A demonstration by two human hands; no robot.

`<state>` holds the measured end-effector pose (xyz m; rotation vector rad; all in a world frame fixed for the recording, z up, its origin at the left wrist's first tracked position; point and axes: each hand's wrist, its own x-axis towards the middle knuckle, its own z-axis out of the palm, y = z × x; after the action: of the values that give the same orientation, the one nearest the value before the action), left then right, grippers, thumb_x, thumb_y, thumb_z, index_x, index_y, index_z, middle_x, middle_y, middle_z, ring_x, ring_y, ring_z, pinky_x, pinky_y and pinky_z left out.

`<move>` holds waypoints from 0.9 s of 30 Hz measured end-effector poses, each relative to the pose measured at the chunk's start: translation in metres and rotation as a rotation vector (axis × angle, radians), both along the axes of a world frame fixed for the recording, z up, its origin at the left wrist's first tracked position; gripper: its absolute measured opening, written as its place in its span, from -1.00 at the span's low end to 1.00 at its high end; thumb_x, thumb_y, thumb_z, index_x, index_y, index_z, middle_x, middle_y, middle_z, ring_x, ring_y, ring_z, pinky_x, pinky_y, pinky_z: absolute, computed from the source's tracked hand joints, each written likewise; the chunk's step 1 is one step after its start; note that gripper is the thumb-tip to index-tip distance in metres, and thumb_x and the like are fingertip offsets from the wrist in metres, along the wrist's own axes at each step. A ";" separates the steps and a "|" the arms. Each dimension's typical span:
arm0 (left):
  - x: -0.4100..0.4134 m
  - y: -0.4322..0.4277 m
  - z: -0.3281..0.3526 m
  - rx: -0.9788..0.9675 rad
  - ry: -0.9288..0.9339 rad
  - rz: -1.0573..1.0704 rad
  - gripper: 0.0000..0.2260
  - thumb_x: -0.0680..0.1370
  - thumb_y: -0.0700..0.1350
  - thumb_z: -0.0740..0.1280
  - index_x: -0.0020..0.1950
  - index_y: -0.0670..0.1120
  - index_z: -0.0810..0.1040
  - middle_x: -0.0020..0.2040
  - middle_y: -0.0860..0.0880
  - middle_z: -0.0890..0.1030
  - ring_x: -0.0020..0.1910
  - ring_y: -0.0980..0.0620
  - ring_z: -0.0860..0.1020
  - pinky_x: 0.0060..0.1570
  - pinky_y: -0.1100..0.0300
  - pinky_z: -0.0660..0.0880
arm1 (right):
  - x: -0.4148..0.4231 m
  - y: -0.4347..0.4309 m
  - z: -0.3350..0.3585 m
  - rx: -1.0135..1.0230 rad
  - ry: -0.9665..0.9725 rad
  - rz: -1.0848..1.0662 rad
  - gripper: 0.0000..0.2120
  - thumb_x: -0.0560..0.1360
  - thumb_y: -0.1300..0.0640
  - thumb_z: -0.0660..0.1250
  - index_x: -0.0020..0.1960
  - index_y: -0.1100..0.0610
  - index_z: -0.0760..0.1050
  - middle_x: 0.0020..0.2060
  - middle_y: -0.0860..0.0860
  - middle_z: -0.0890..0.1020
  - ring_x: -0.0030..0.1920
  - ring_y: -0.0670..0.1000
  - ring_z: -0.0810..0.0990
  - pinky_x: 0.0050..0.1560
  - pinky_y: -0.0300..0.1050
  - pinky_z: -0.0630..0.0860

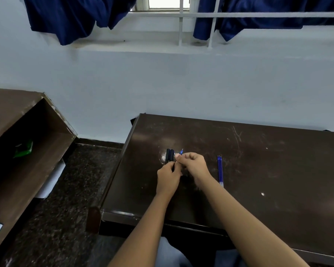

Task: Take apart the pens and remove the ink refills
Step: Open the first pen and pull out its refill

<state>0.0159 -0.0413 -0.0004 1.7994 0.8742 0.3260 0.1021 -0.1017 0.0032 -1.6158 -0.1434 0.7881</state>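
**Scratched desk, one pen coming apart**

Dark brown scratched wooden desk [258,160] stands against a pale blue wall [162,83]. On it lie two slim blue ink refills [220,168], side by side and already out of their pens. Every place below is given from that pair.

Just left of the refills, both hands meet over the desk. The left hand [168,178] has its fingers curled round the near end of a slim dark pen with a blue tip [181,151]. The right hand [193,163] pinches the far end between thumb and bent fingers, and the blue point pokes out beyond them. The hands hide how much of the barrel lies between them. Left of the refills and beyond the hands, two short black pen pieces [169,156] lie close together on the desk. I cannot tell whether they are caps or barrels.

I judge the step in hand to be opening this pen at its tip end. The next move probably calls for a firm left-hand hold while the right twists or pulls along the pen's length. The refill would then come out straight, so it does not bend.

No brand or writing can be read on the pen or the refills. A crumpled green packet [23,149] in the brown open shelf unit [52,132], far left of the refills, shows no legible print.
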 end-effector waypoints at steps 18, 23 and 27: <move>0.013 0.009 0.037 -0.664 0.068 0.055 -0.69 0.61 -0.04 0.13 -0.30 -0.04 0.46 -0.53 0.10 0.35 -0.62 0.20 0.22 -0.67 0.35 0.13 | 0.000 0.009 0.022 0.233 0.406 -0.141 -0.73 0.55 0.36 0.13 0.05 0.24 0.59 -0.25 0.05 0.61 -0.44 -0.10 0.40 -0.46 -0.28 0.41; 0.016 0.005 0.045 -0.397 0.058 0.105 -0.72 0.58 -0.10 0.13 -0.32 -0.05 0.46 -0.42 0.02 0.41 -0.48 0.10 0.31 -0.50 0.25 0.23 | 0.005 0.013 0.025 0.252 0.370 -0.008 -0.86 0.58 0.13 0.25 -0.11 0.14 0.51 -0.37 0.00 0.52 -0.49 -0.12 0.39 -0.44 -0.24 0.36; 0.021 0.000 0.042 -0.355 0.099 0.064 -0.73 0.56 -0.05 0.18 -0.33 -0.05 0.47 -0.38 0.01 0.46 -0.38 0.09 0.40 -0.31 0.22 0.33 | 0.010 0.011 0.019 0.129 0.268 -0.046 -0.86 0.43 0.15 0.46 -0.15 0.18 0.51 -0.40 0.05 0.52 -0.51 -0.08 0.40 -0.43 -0.18 0.38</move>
<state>0.0364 -0.0409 0.0411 1.4700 0.9933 0.1124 0.1117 -0.0905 0.0224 -1.3737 0.0342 0.9332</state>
